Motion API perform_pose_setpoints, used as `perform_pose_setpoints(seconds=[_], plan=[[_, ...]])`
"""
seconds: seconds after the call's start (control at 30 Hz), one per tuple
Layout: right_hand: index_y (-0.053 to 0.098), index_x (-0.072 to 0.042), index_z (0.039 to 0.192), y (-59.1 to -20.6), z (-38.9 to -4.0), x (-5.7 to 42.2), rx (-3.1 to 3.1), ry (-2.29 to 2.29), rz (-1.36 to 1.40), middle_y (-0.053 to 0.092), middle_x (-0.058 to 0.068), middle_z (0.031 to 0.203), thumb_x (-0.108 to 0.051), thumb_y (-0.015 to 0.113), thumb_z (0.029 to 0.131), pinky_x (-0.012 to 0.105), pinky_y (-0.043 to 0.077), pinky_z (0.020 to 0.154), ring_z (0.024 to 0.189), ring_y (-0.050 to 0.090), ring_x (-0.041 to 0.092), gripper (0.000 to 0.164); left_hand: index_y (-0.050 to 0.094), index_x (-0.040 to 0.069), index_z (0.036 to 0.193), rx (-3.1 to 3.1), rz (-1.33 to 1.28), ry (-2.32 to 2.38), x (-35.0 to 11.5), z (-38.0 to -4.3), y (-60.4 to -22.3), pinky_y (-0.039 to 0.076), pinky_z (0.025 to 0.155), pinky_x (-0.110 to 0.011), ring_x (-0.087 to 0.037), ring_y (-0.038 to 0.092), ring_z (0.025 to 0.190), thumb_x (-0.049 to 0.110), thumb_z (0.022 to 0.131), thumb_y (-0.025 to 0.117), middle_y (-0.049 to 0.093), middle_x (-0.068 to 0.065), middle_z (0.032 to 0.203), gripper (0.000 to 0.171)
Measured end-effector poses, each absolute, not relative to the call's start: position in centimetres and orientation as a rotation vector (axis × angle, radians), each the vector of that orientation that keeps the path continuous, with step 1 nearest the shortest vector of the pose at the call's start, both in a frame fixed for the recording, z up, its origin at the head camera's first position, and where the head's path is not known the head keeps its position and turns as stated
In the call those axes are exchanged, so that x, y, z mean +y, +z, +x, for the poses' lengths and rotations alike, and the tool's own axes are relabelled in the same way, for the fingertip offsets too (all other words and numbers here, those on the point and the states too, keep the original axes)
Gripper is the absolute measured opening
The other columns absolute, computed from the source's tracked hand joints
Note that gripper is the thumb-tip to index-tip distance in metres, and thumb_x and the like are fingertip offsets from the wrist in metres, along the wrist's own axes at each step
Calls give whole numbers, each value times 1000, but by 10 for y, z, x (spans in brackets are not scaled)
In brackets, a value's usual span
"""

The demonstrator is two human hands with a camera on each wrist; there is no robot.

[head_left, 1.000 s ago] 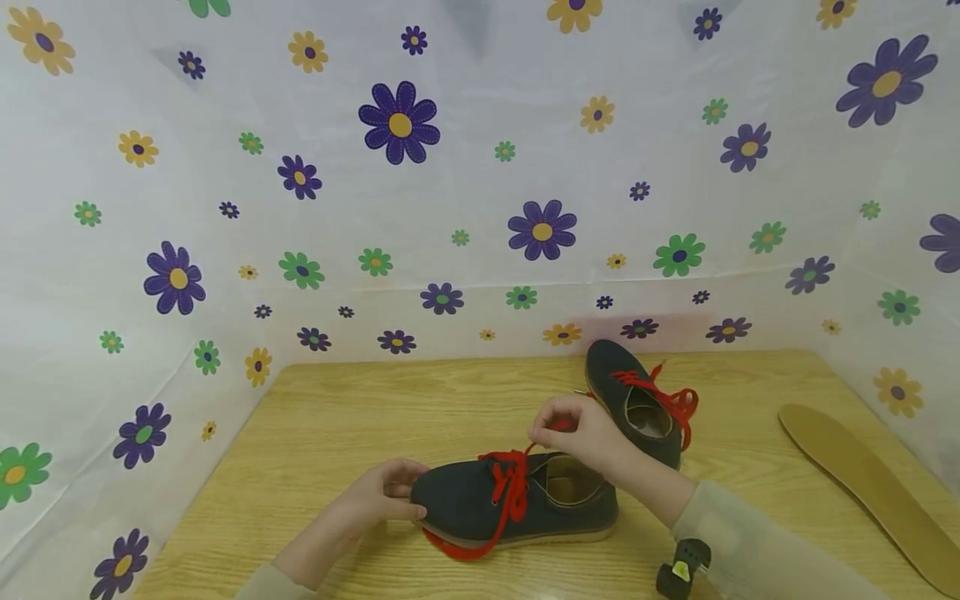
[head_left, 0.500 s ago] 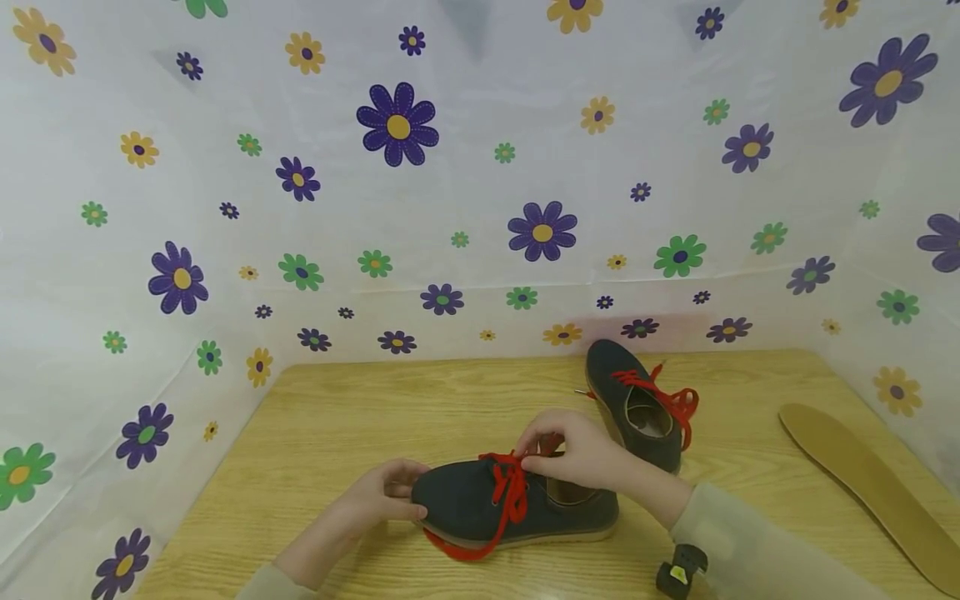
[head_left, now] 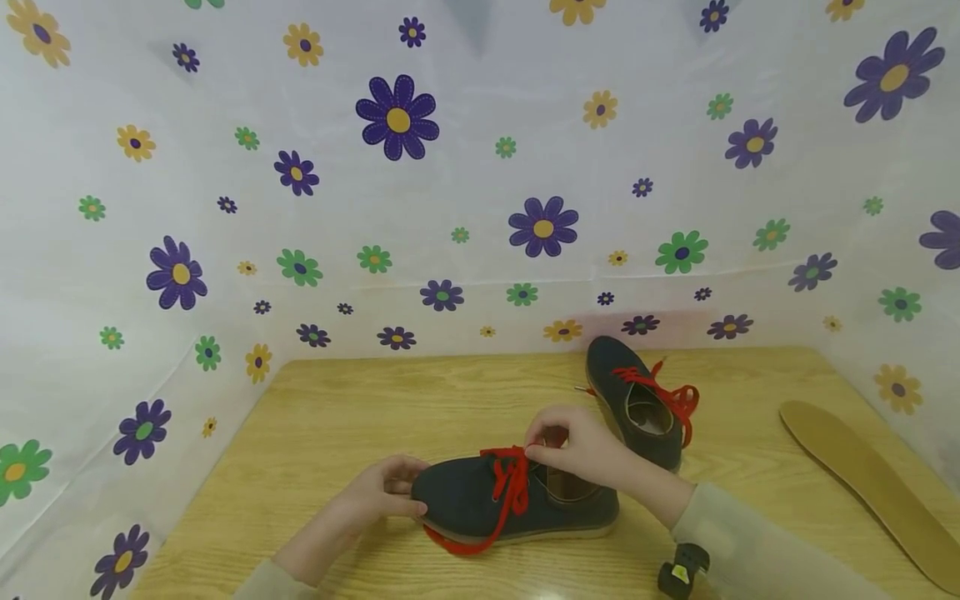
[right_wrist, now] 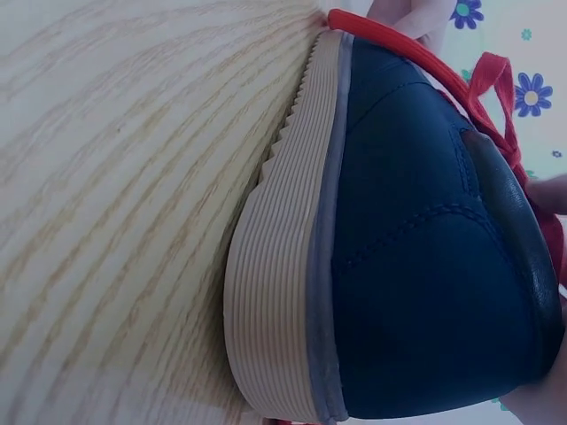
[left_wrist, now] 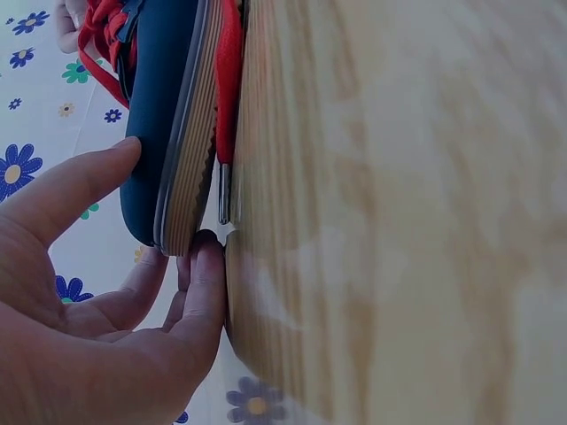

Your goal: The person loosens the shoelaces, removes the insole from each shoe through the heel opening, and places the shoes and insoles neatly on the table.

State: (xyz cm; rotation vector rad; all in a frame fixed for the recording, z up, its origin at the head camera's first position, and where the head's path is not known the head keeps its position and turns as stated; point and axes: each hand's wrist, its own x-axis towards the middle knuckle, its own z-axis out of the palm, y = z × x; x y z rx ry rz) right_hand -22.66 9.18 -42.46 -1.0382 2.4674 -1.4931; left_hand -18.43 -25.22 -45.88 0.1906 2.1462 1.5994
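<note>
A dark navy shoe (head_left: 457,496) with red laces (head_left: 513,487) stands on the table, toe to the left. My left hand (head_left: 375,492) holds it at the toe; in the left wrist view the thumb (left_wrist: 111,168) presses the upper and the fingers curl in at the sole's tip. With thumb and forefinger, my right hand (head_left: 581,450) pinches the red lace at the top of the lacing, in front of the shoe's opening. One lace end with a metal tip (left_wrist: 224,195) hangs down beside the sole. The right hand partly covers the opening.
Behind the right hand lies a second navy shoe (head_left: 618,371), its red laces loosely looped. A tan insole (head_left: 862,492) lies on the right side of the wooden table (head_left: 360,400). Flower-printed white sheeting (head_left: 465,192) encloses the back and sides.
My right hand has come down and left toward the lacing, then slightly back to the right, with the lace between its fingers. The left hand stays at the toe.
</note>
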Motion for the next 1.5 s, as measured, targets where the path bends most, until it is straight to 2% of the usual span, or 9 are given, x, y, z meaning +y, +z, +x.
perform_pose_setpoints(seconds=[0.23, 0.43, 0.6, 0.77, 0.87, 1.1, 1.27, 1.5], plan=[[74, -3, 93, -424, -227, 92, 2518, -1659, -734, 69, 7, 89, -6, 75, 96, 22, 47, 69, 75, 56, 6, 4, 52, -9, 144, 2143, 191, 1604, -253, -186, -459, 57, 95, -34, -19, 68, 107, 6, 90, 81, 66, -16, 130, 63], [71, 1, 96, -421, -227, 92, 2523, -1769, -579, 70, 12, 95, -4, 73, 98, 23, 47, 71, 78, 56, 10, 6, 53, -9, 143, 2169, 196, 1585, -252, -185, -459, 56, 99, -39, -19, 69, 108, 5, 89, 81, 67, -16, 131, 62], [71, 1, 94, -422, -227, 93, 2531, -1753, -630, 70, 14, 95, -2, 72, 97, 23, 48, 72, 78, 57, 9, 5, 55, -8, 142, 2174, 198, 1577, -252, -185, -460, 55, 102, -42, -20, 69, 109, 6, 89, 82, 67, -16, 132, 61], [76, -1, 90, -424, -229, 92, 2520, -1723, -719, 74, 15, 95, -8, 71, 100, 22, 53, 76, 81, 65, 10, 12, 55, -9, 142, 2167, 200, 1587, -253, -185, -461, 56, 99, -38, -19, 69, 108, 6, 90, 81, 67, -16, 131, 60], [78, -1, 93, -426, -230, 92, 2487, -1711, -788, 75, 16, 96, -8, 73, 99, 22, 55, 77, 83, 68, 6, 10, 55, -9, 142, 2167, 202, 1589, -253, -186, -461, 57, 99, -37, -19, 69, 108, 6, 90, 82, 67, -16, 131, 60], [77, 0, 103, -427, -229, 92, 2386, -1580, -1004, 75, 17, 98, -6, 73, 98, 22, 53, 72, 80, 63, 1, 8, 53, -10, 142, 2136, 221, 1608, -254, -186, -460, 57, 97, -36, -19, 68, 107, 6, 90, 81, 66, -16, 130, 62], [77, -1, 100, -427, -229, 91, 2336, -1537, -1088, 75, 18, 101, -2, 76, 96, 22, 54, 76, 87, 65, 1, 4, 52, -11, 142, 2130, 237, 1612, -254, -186, -460, 56, 96, -35, -19, 68, 106, 6, 90, 80, 66, -16, 130, 61], [76, -5, 94, -427, -230, 92, 2390, -1462, -1113, 74, 11, 99, -6, 78, 95, 26, 56, 83, 91, 64, 4, 3, 51, -12, 143, 2140, 231, 1607, -254, -187, -460, 55, 96, -34, -19, 67, 107, 6, 90, 80, 66, -16, 131, 63]])
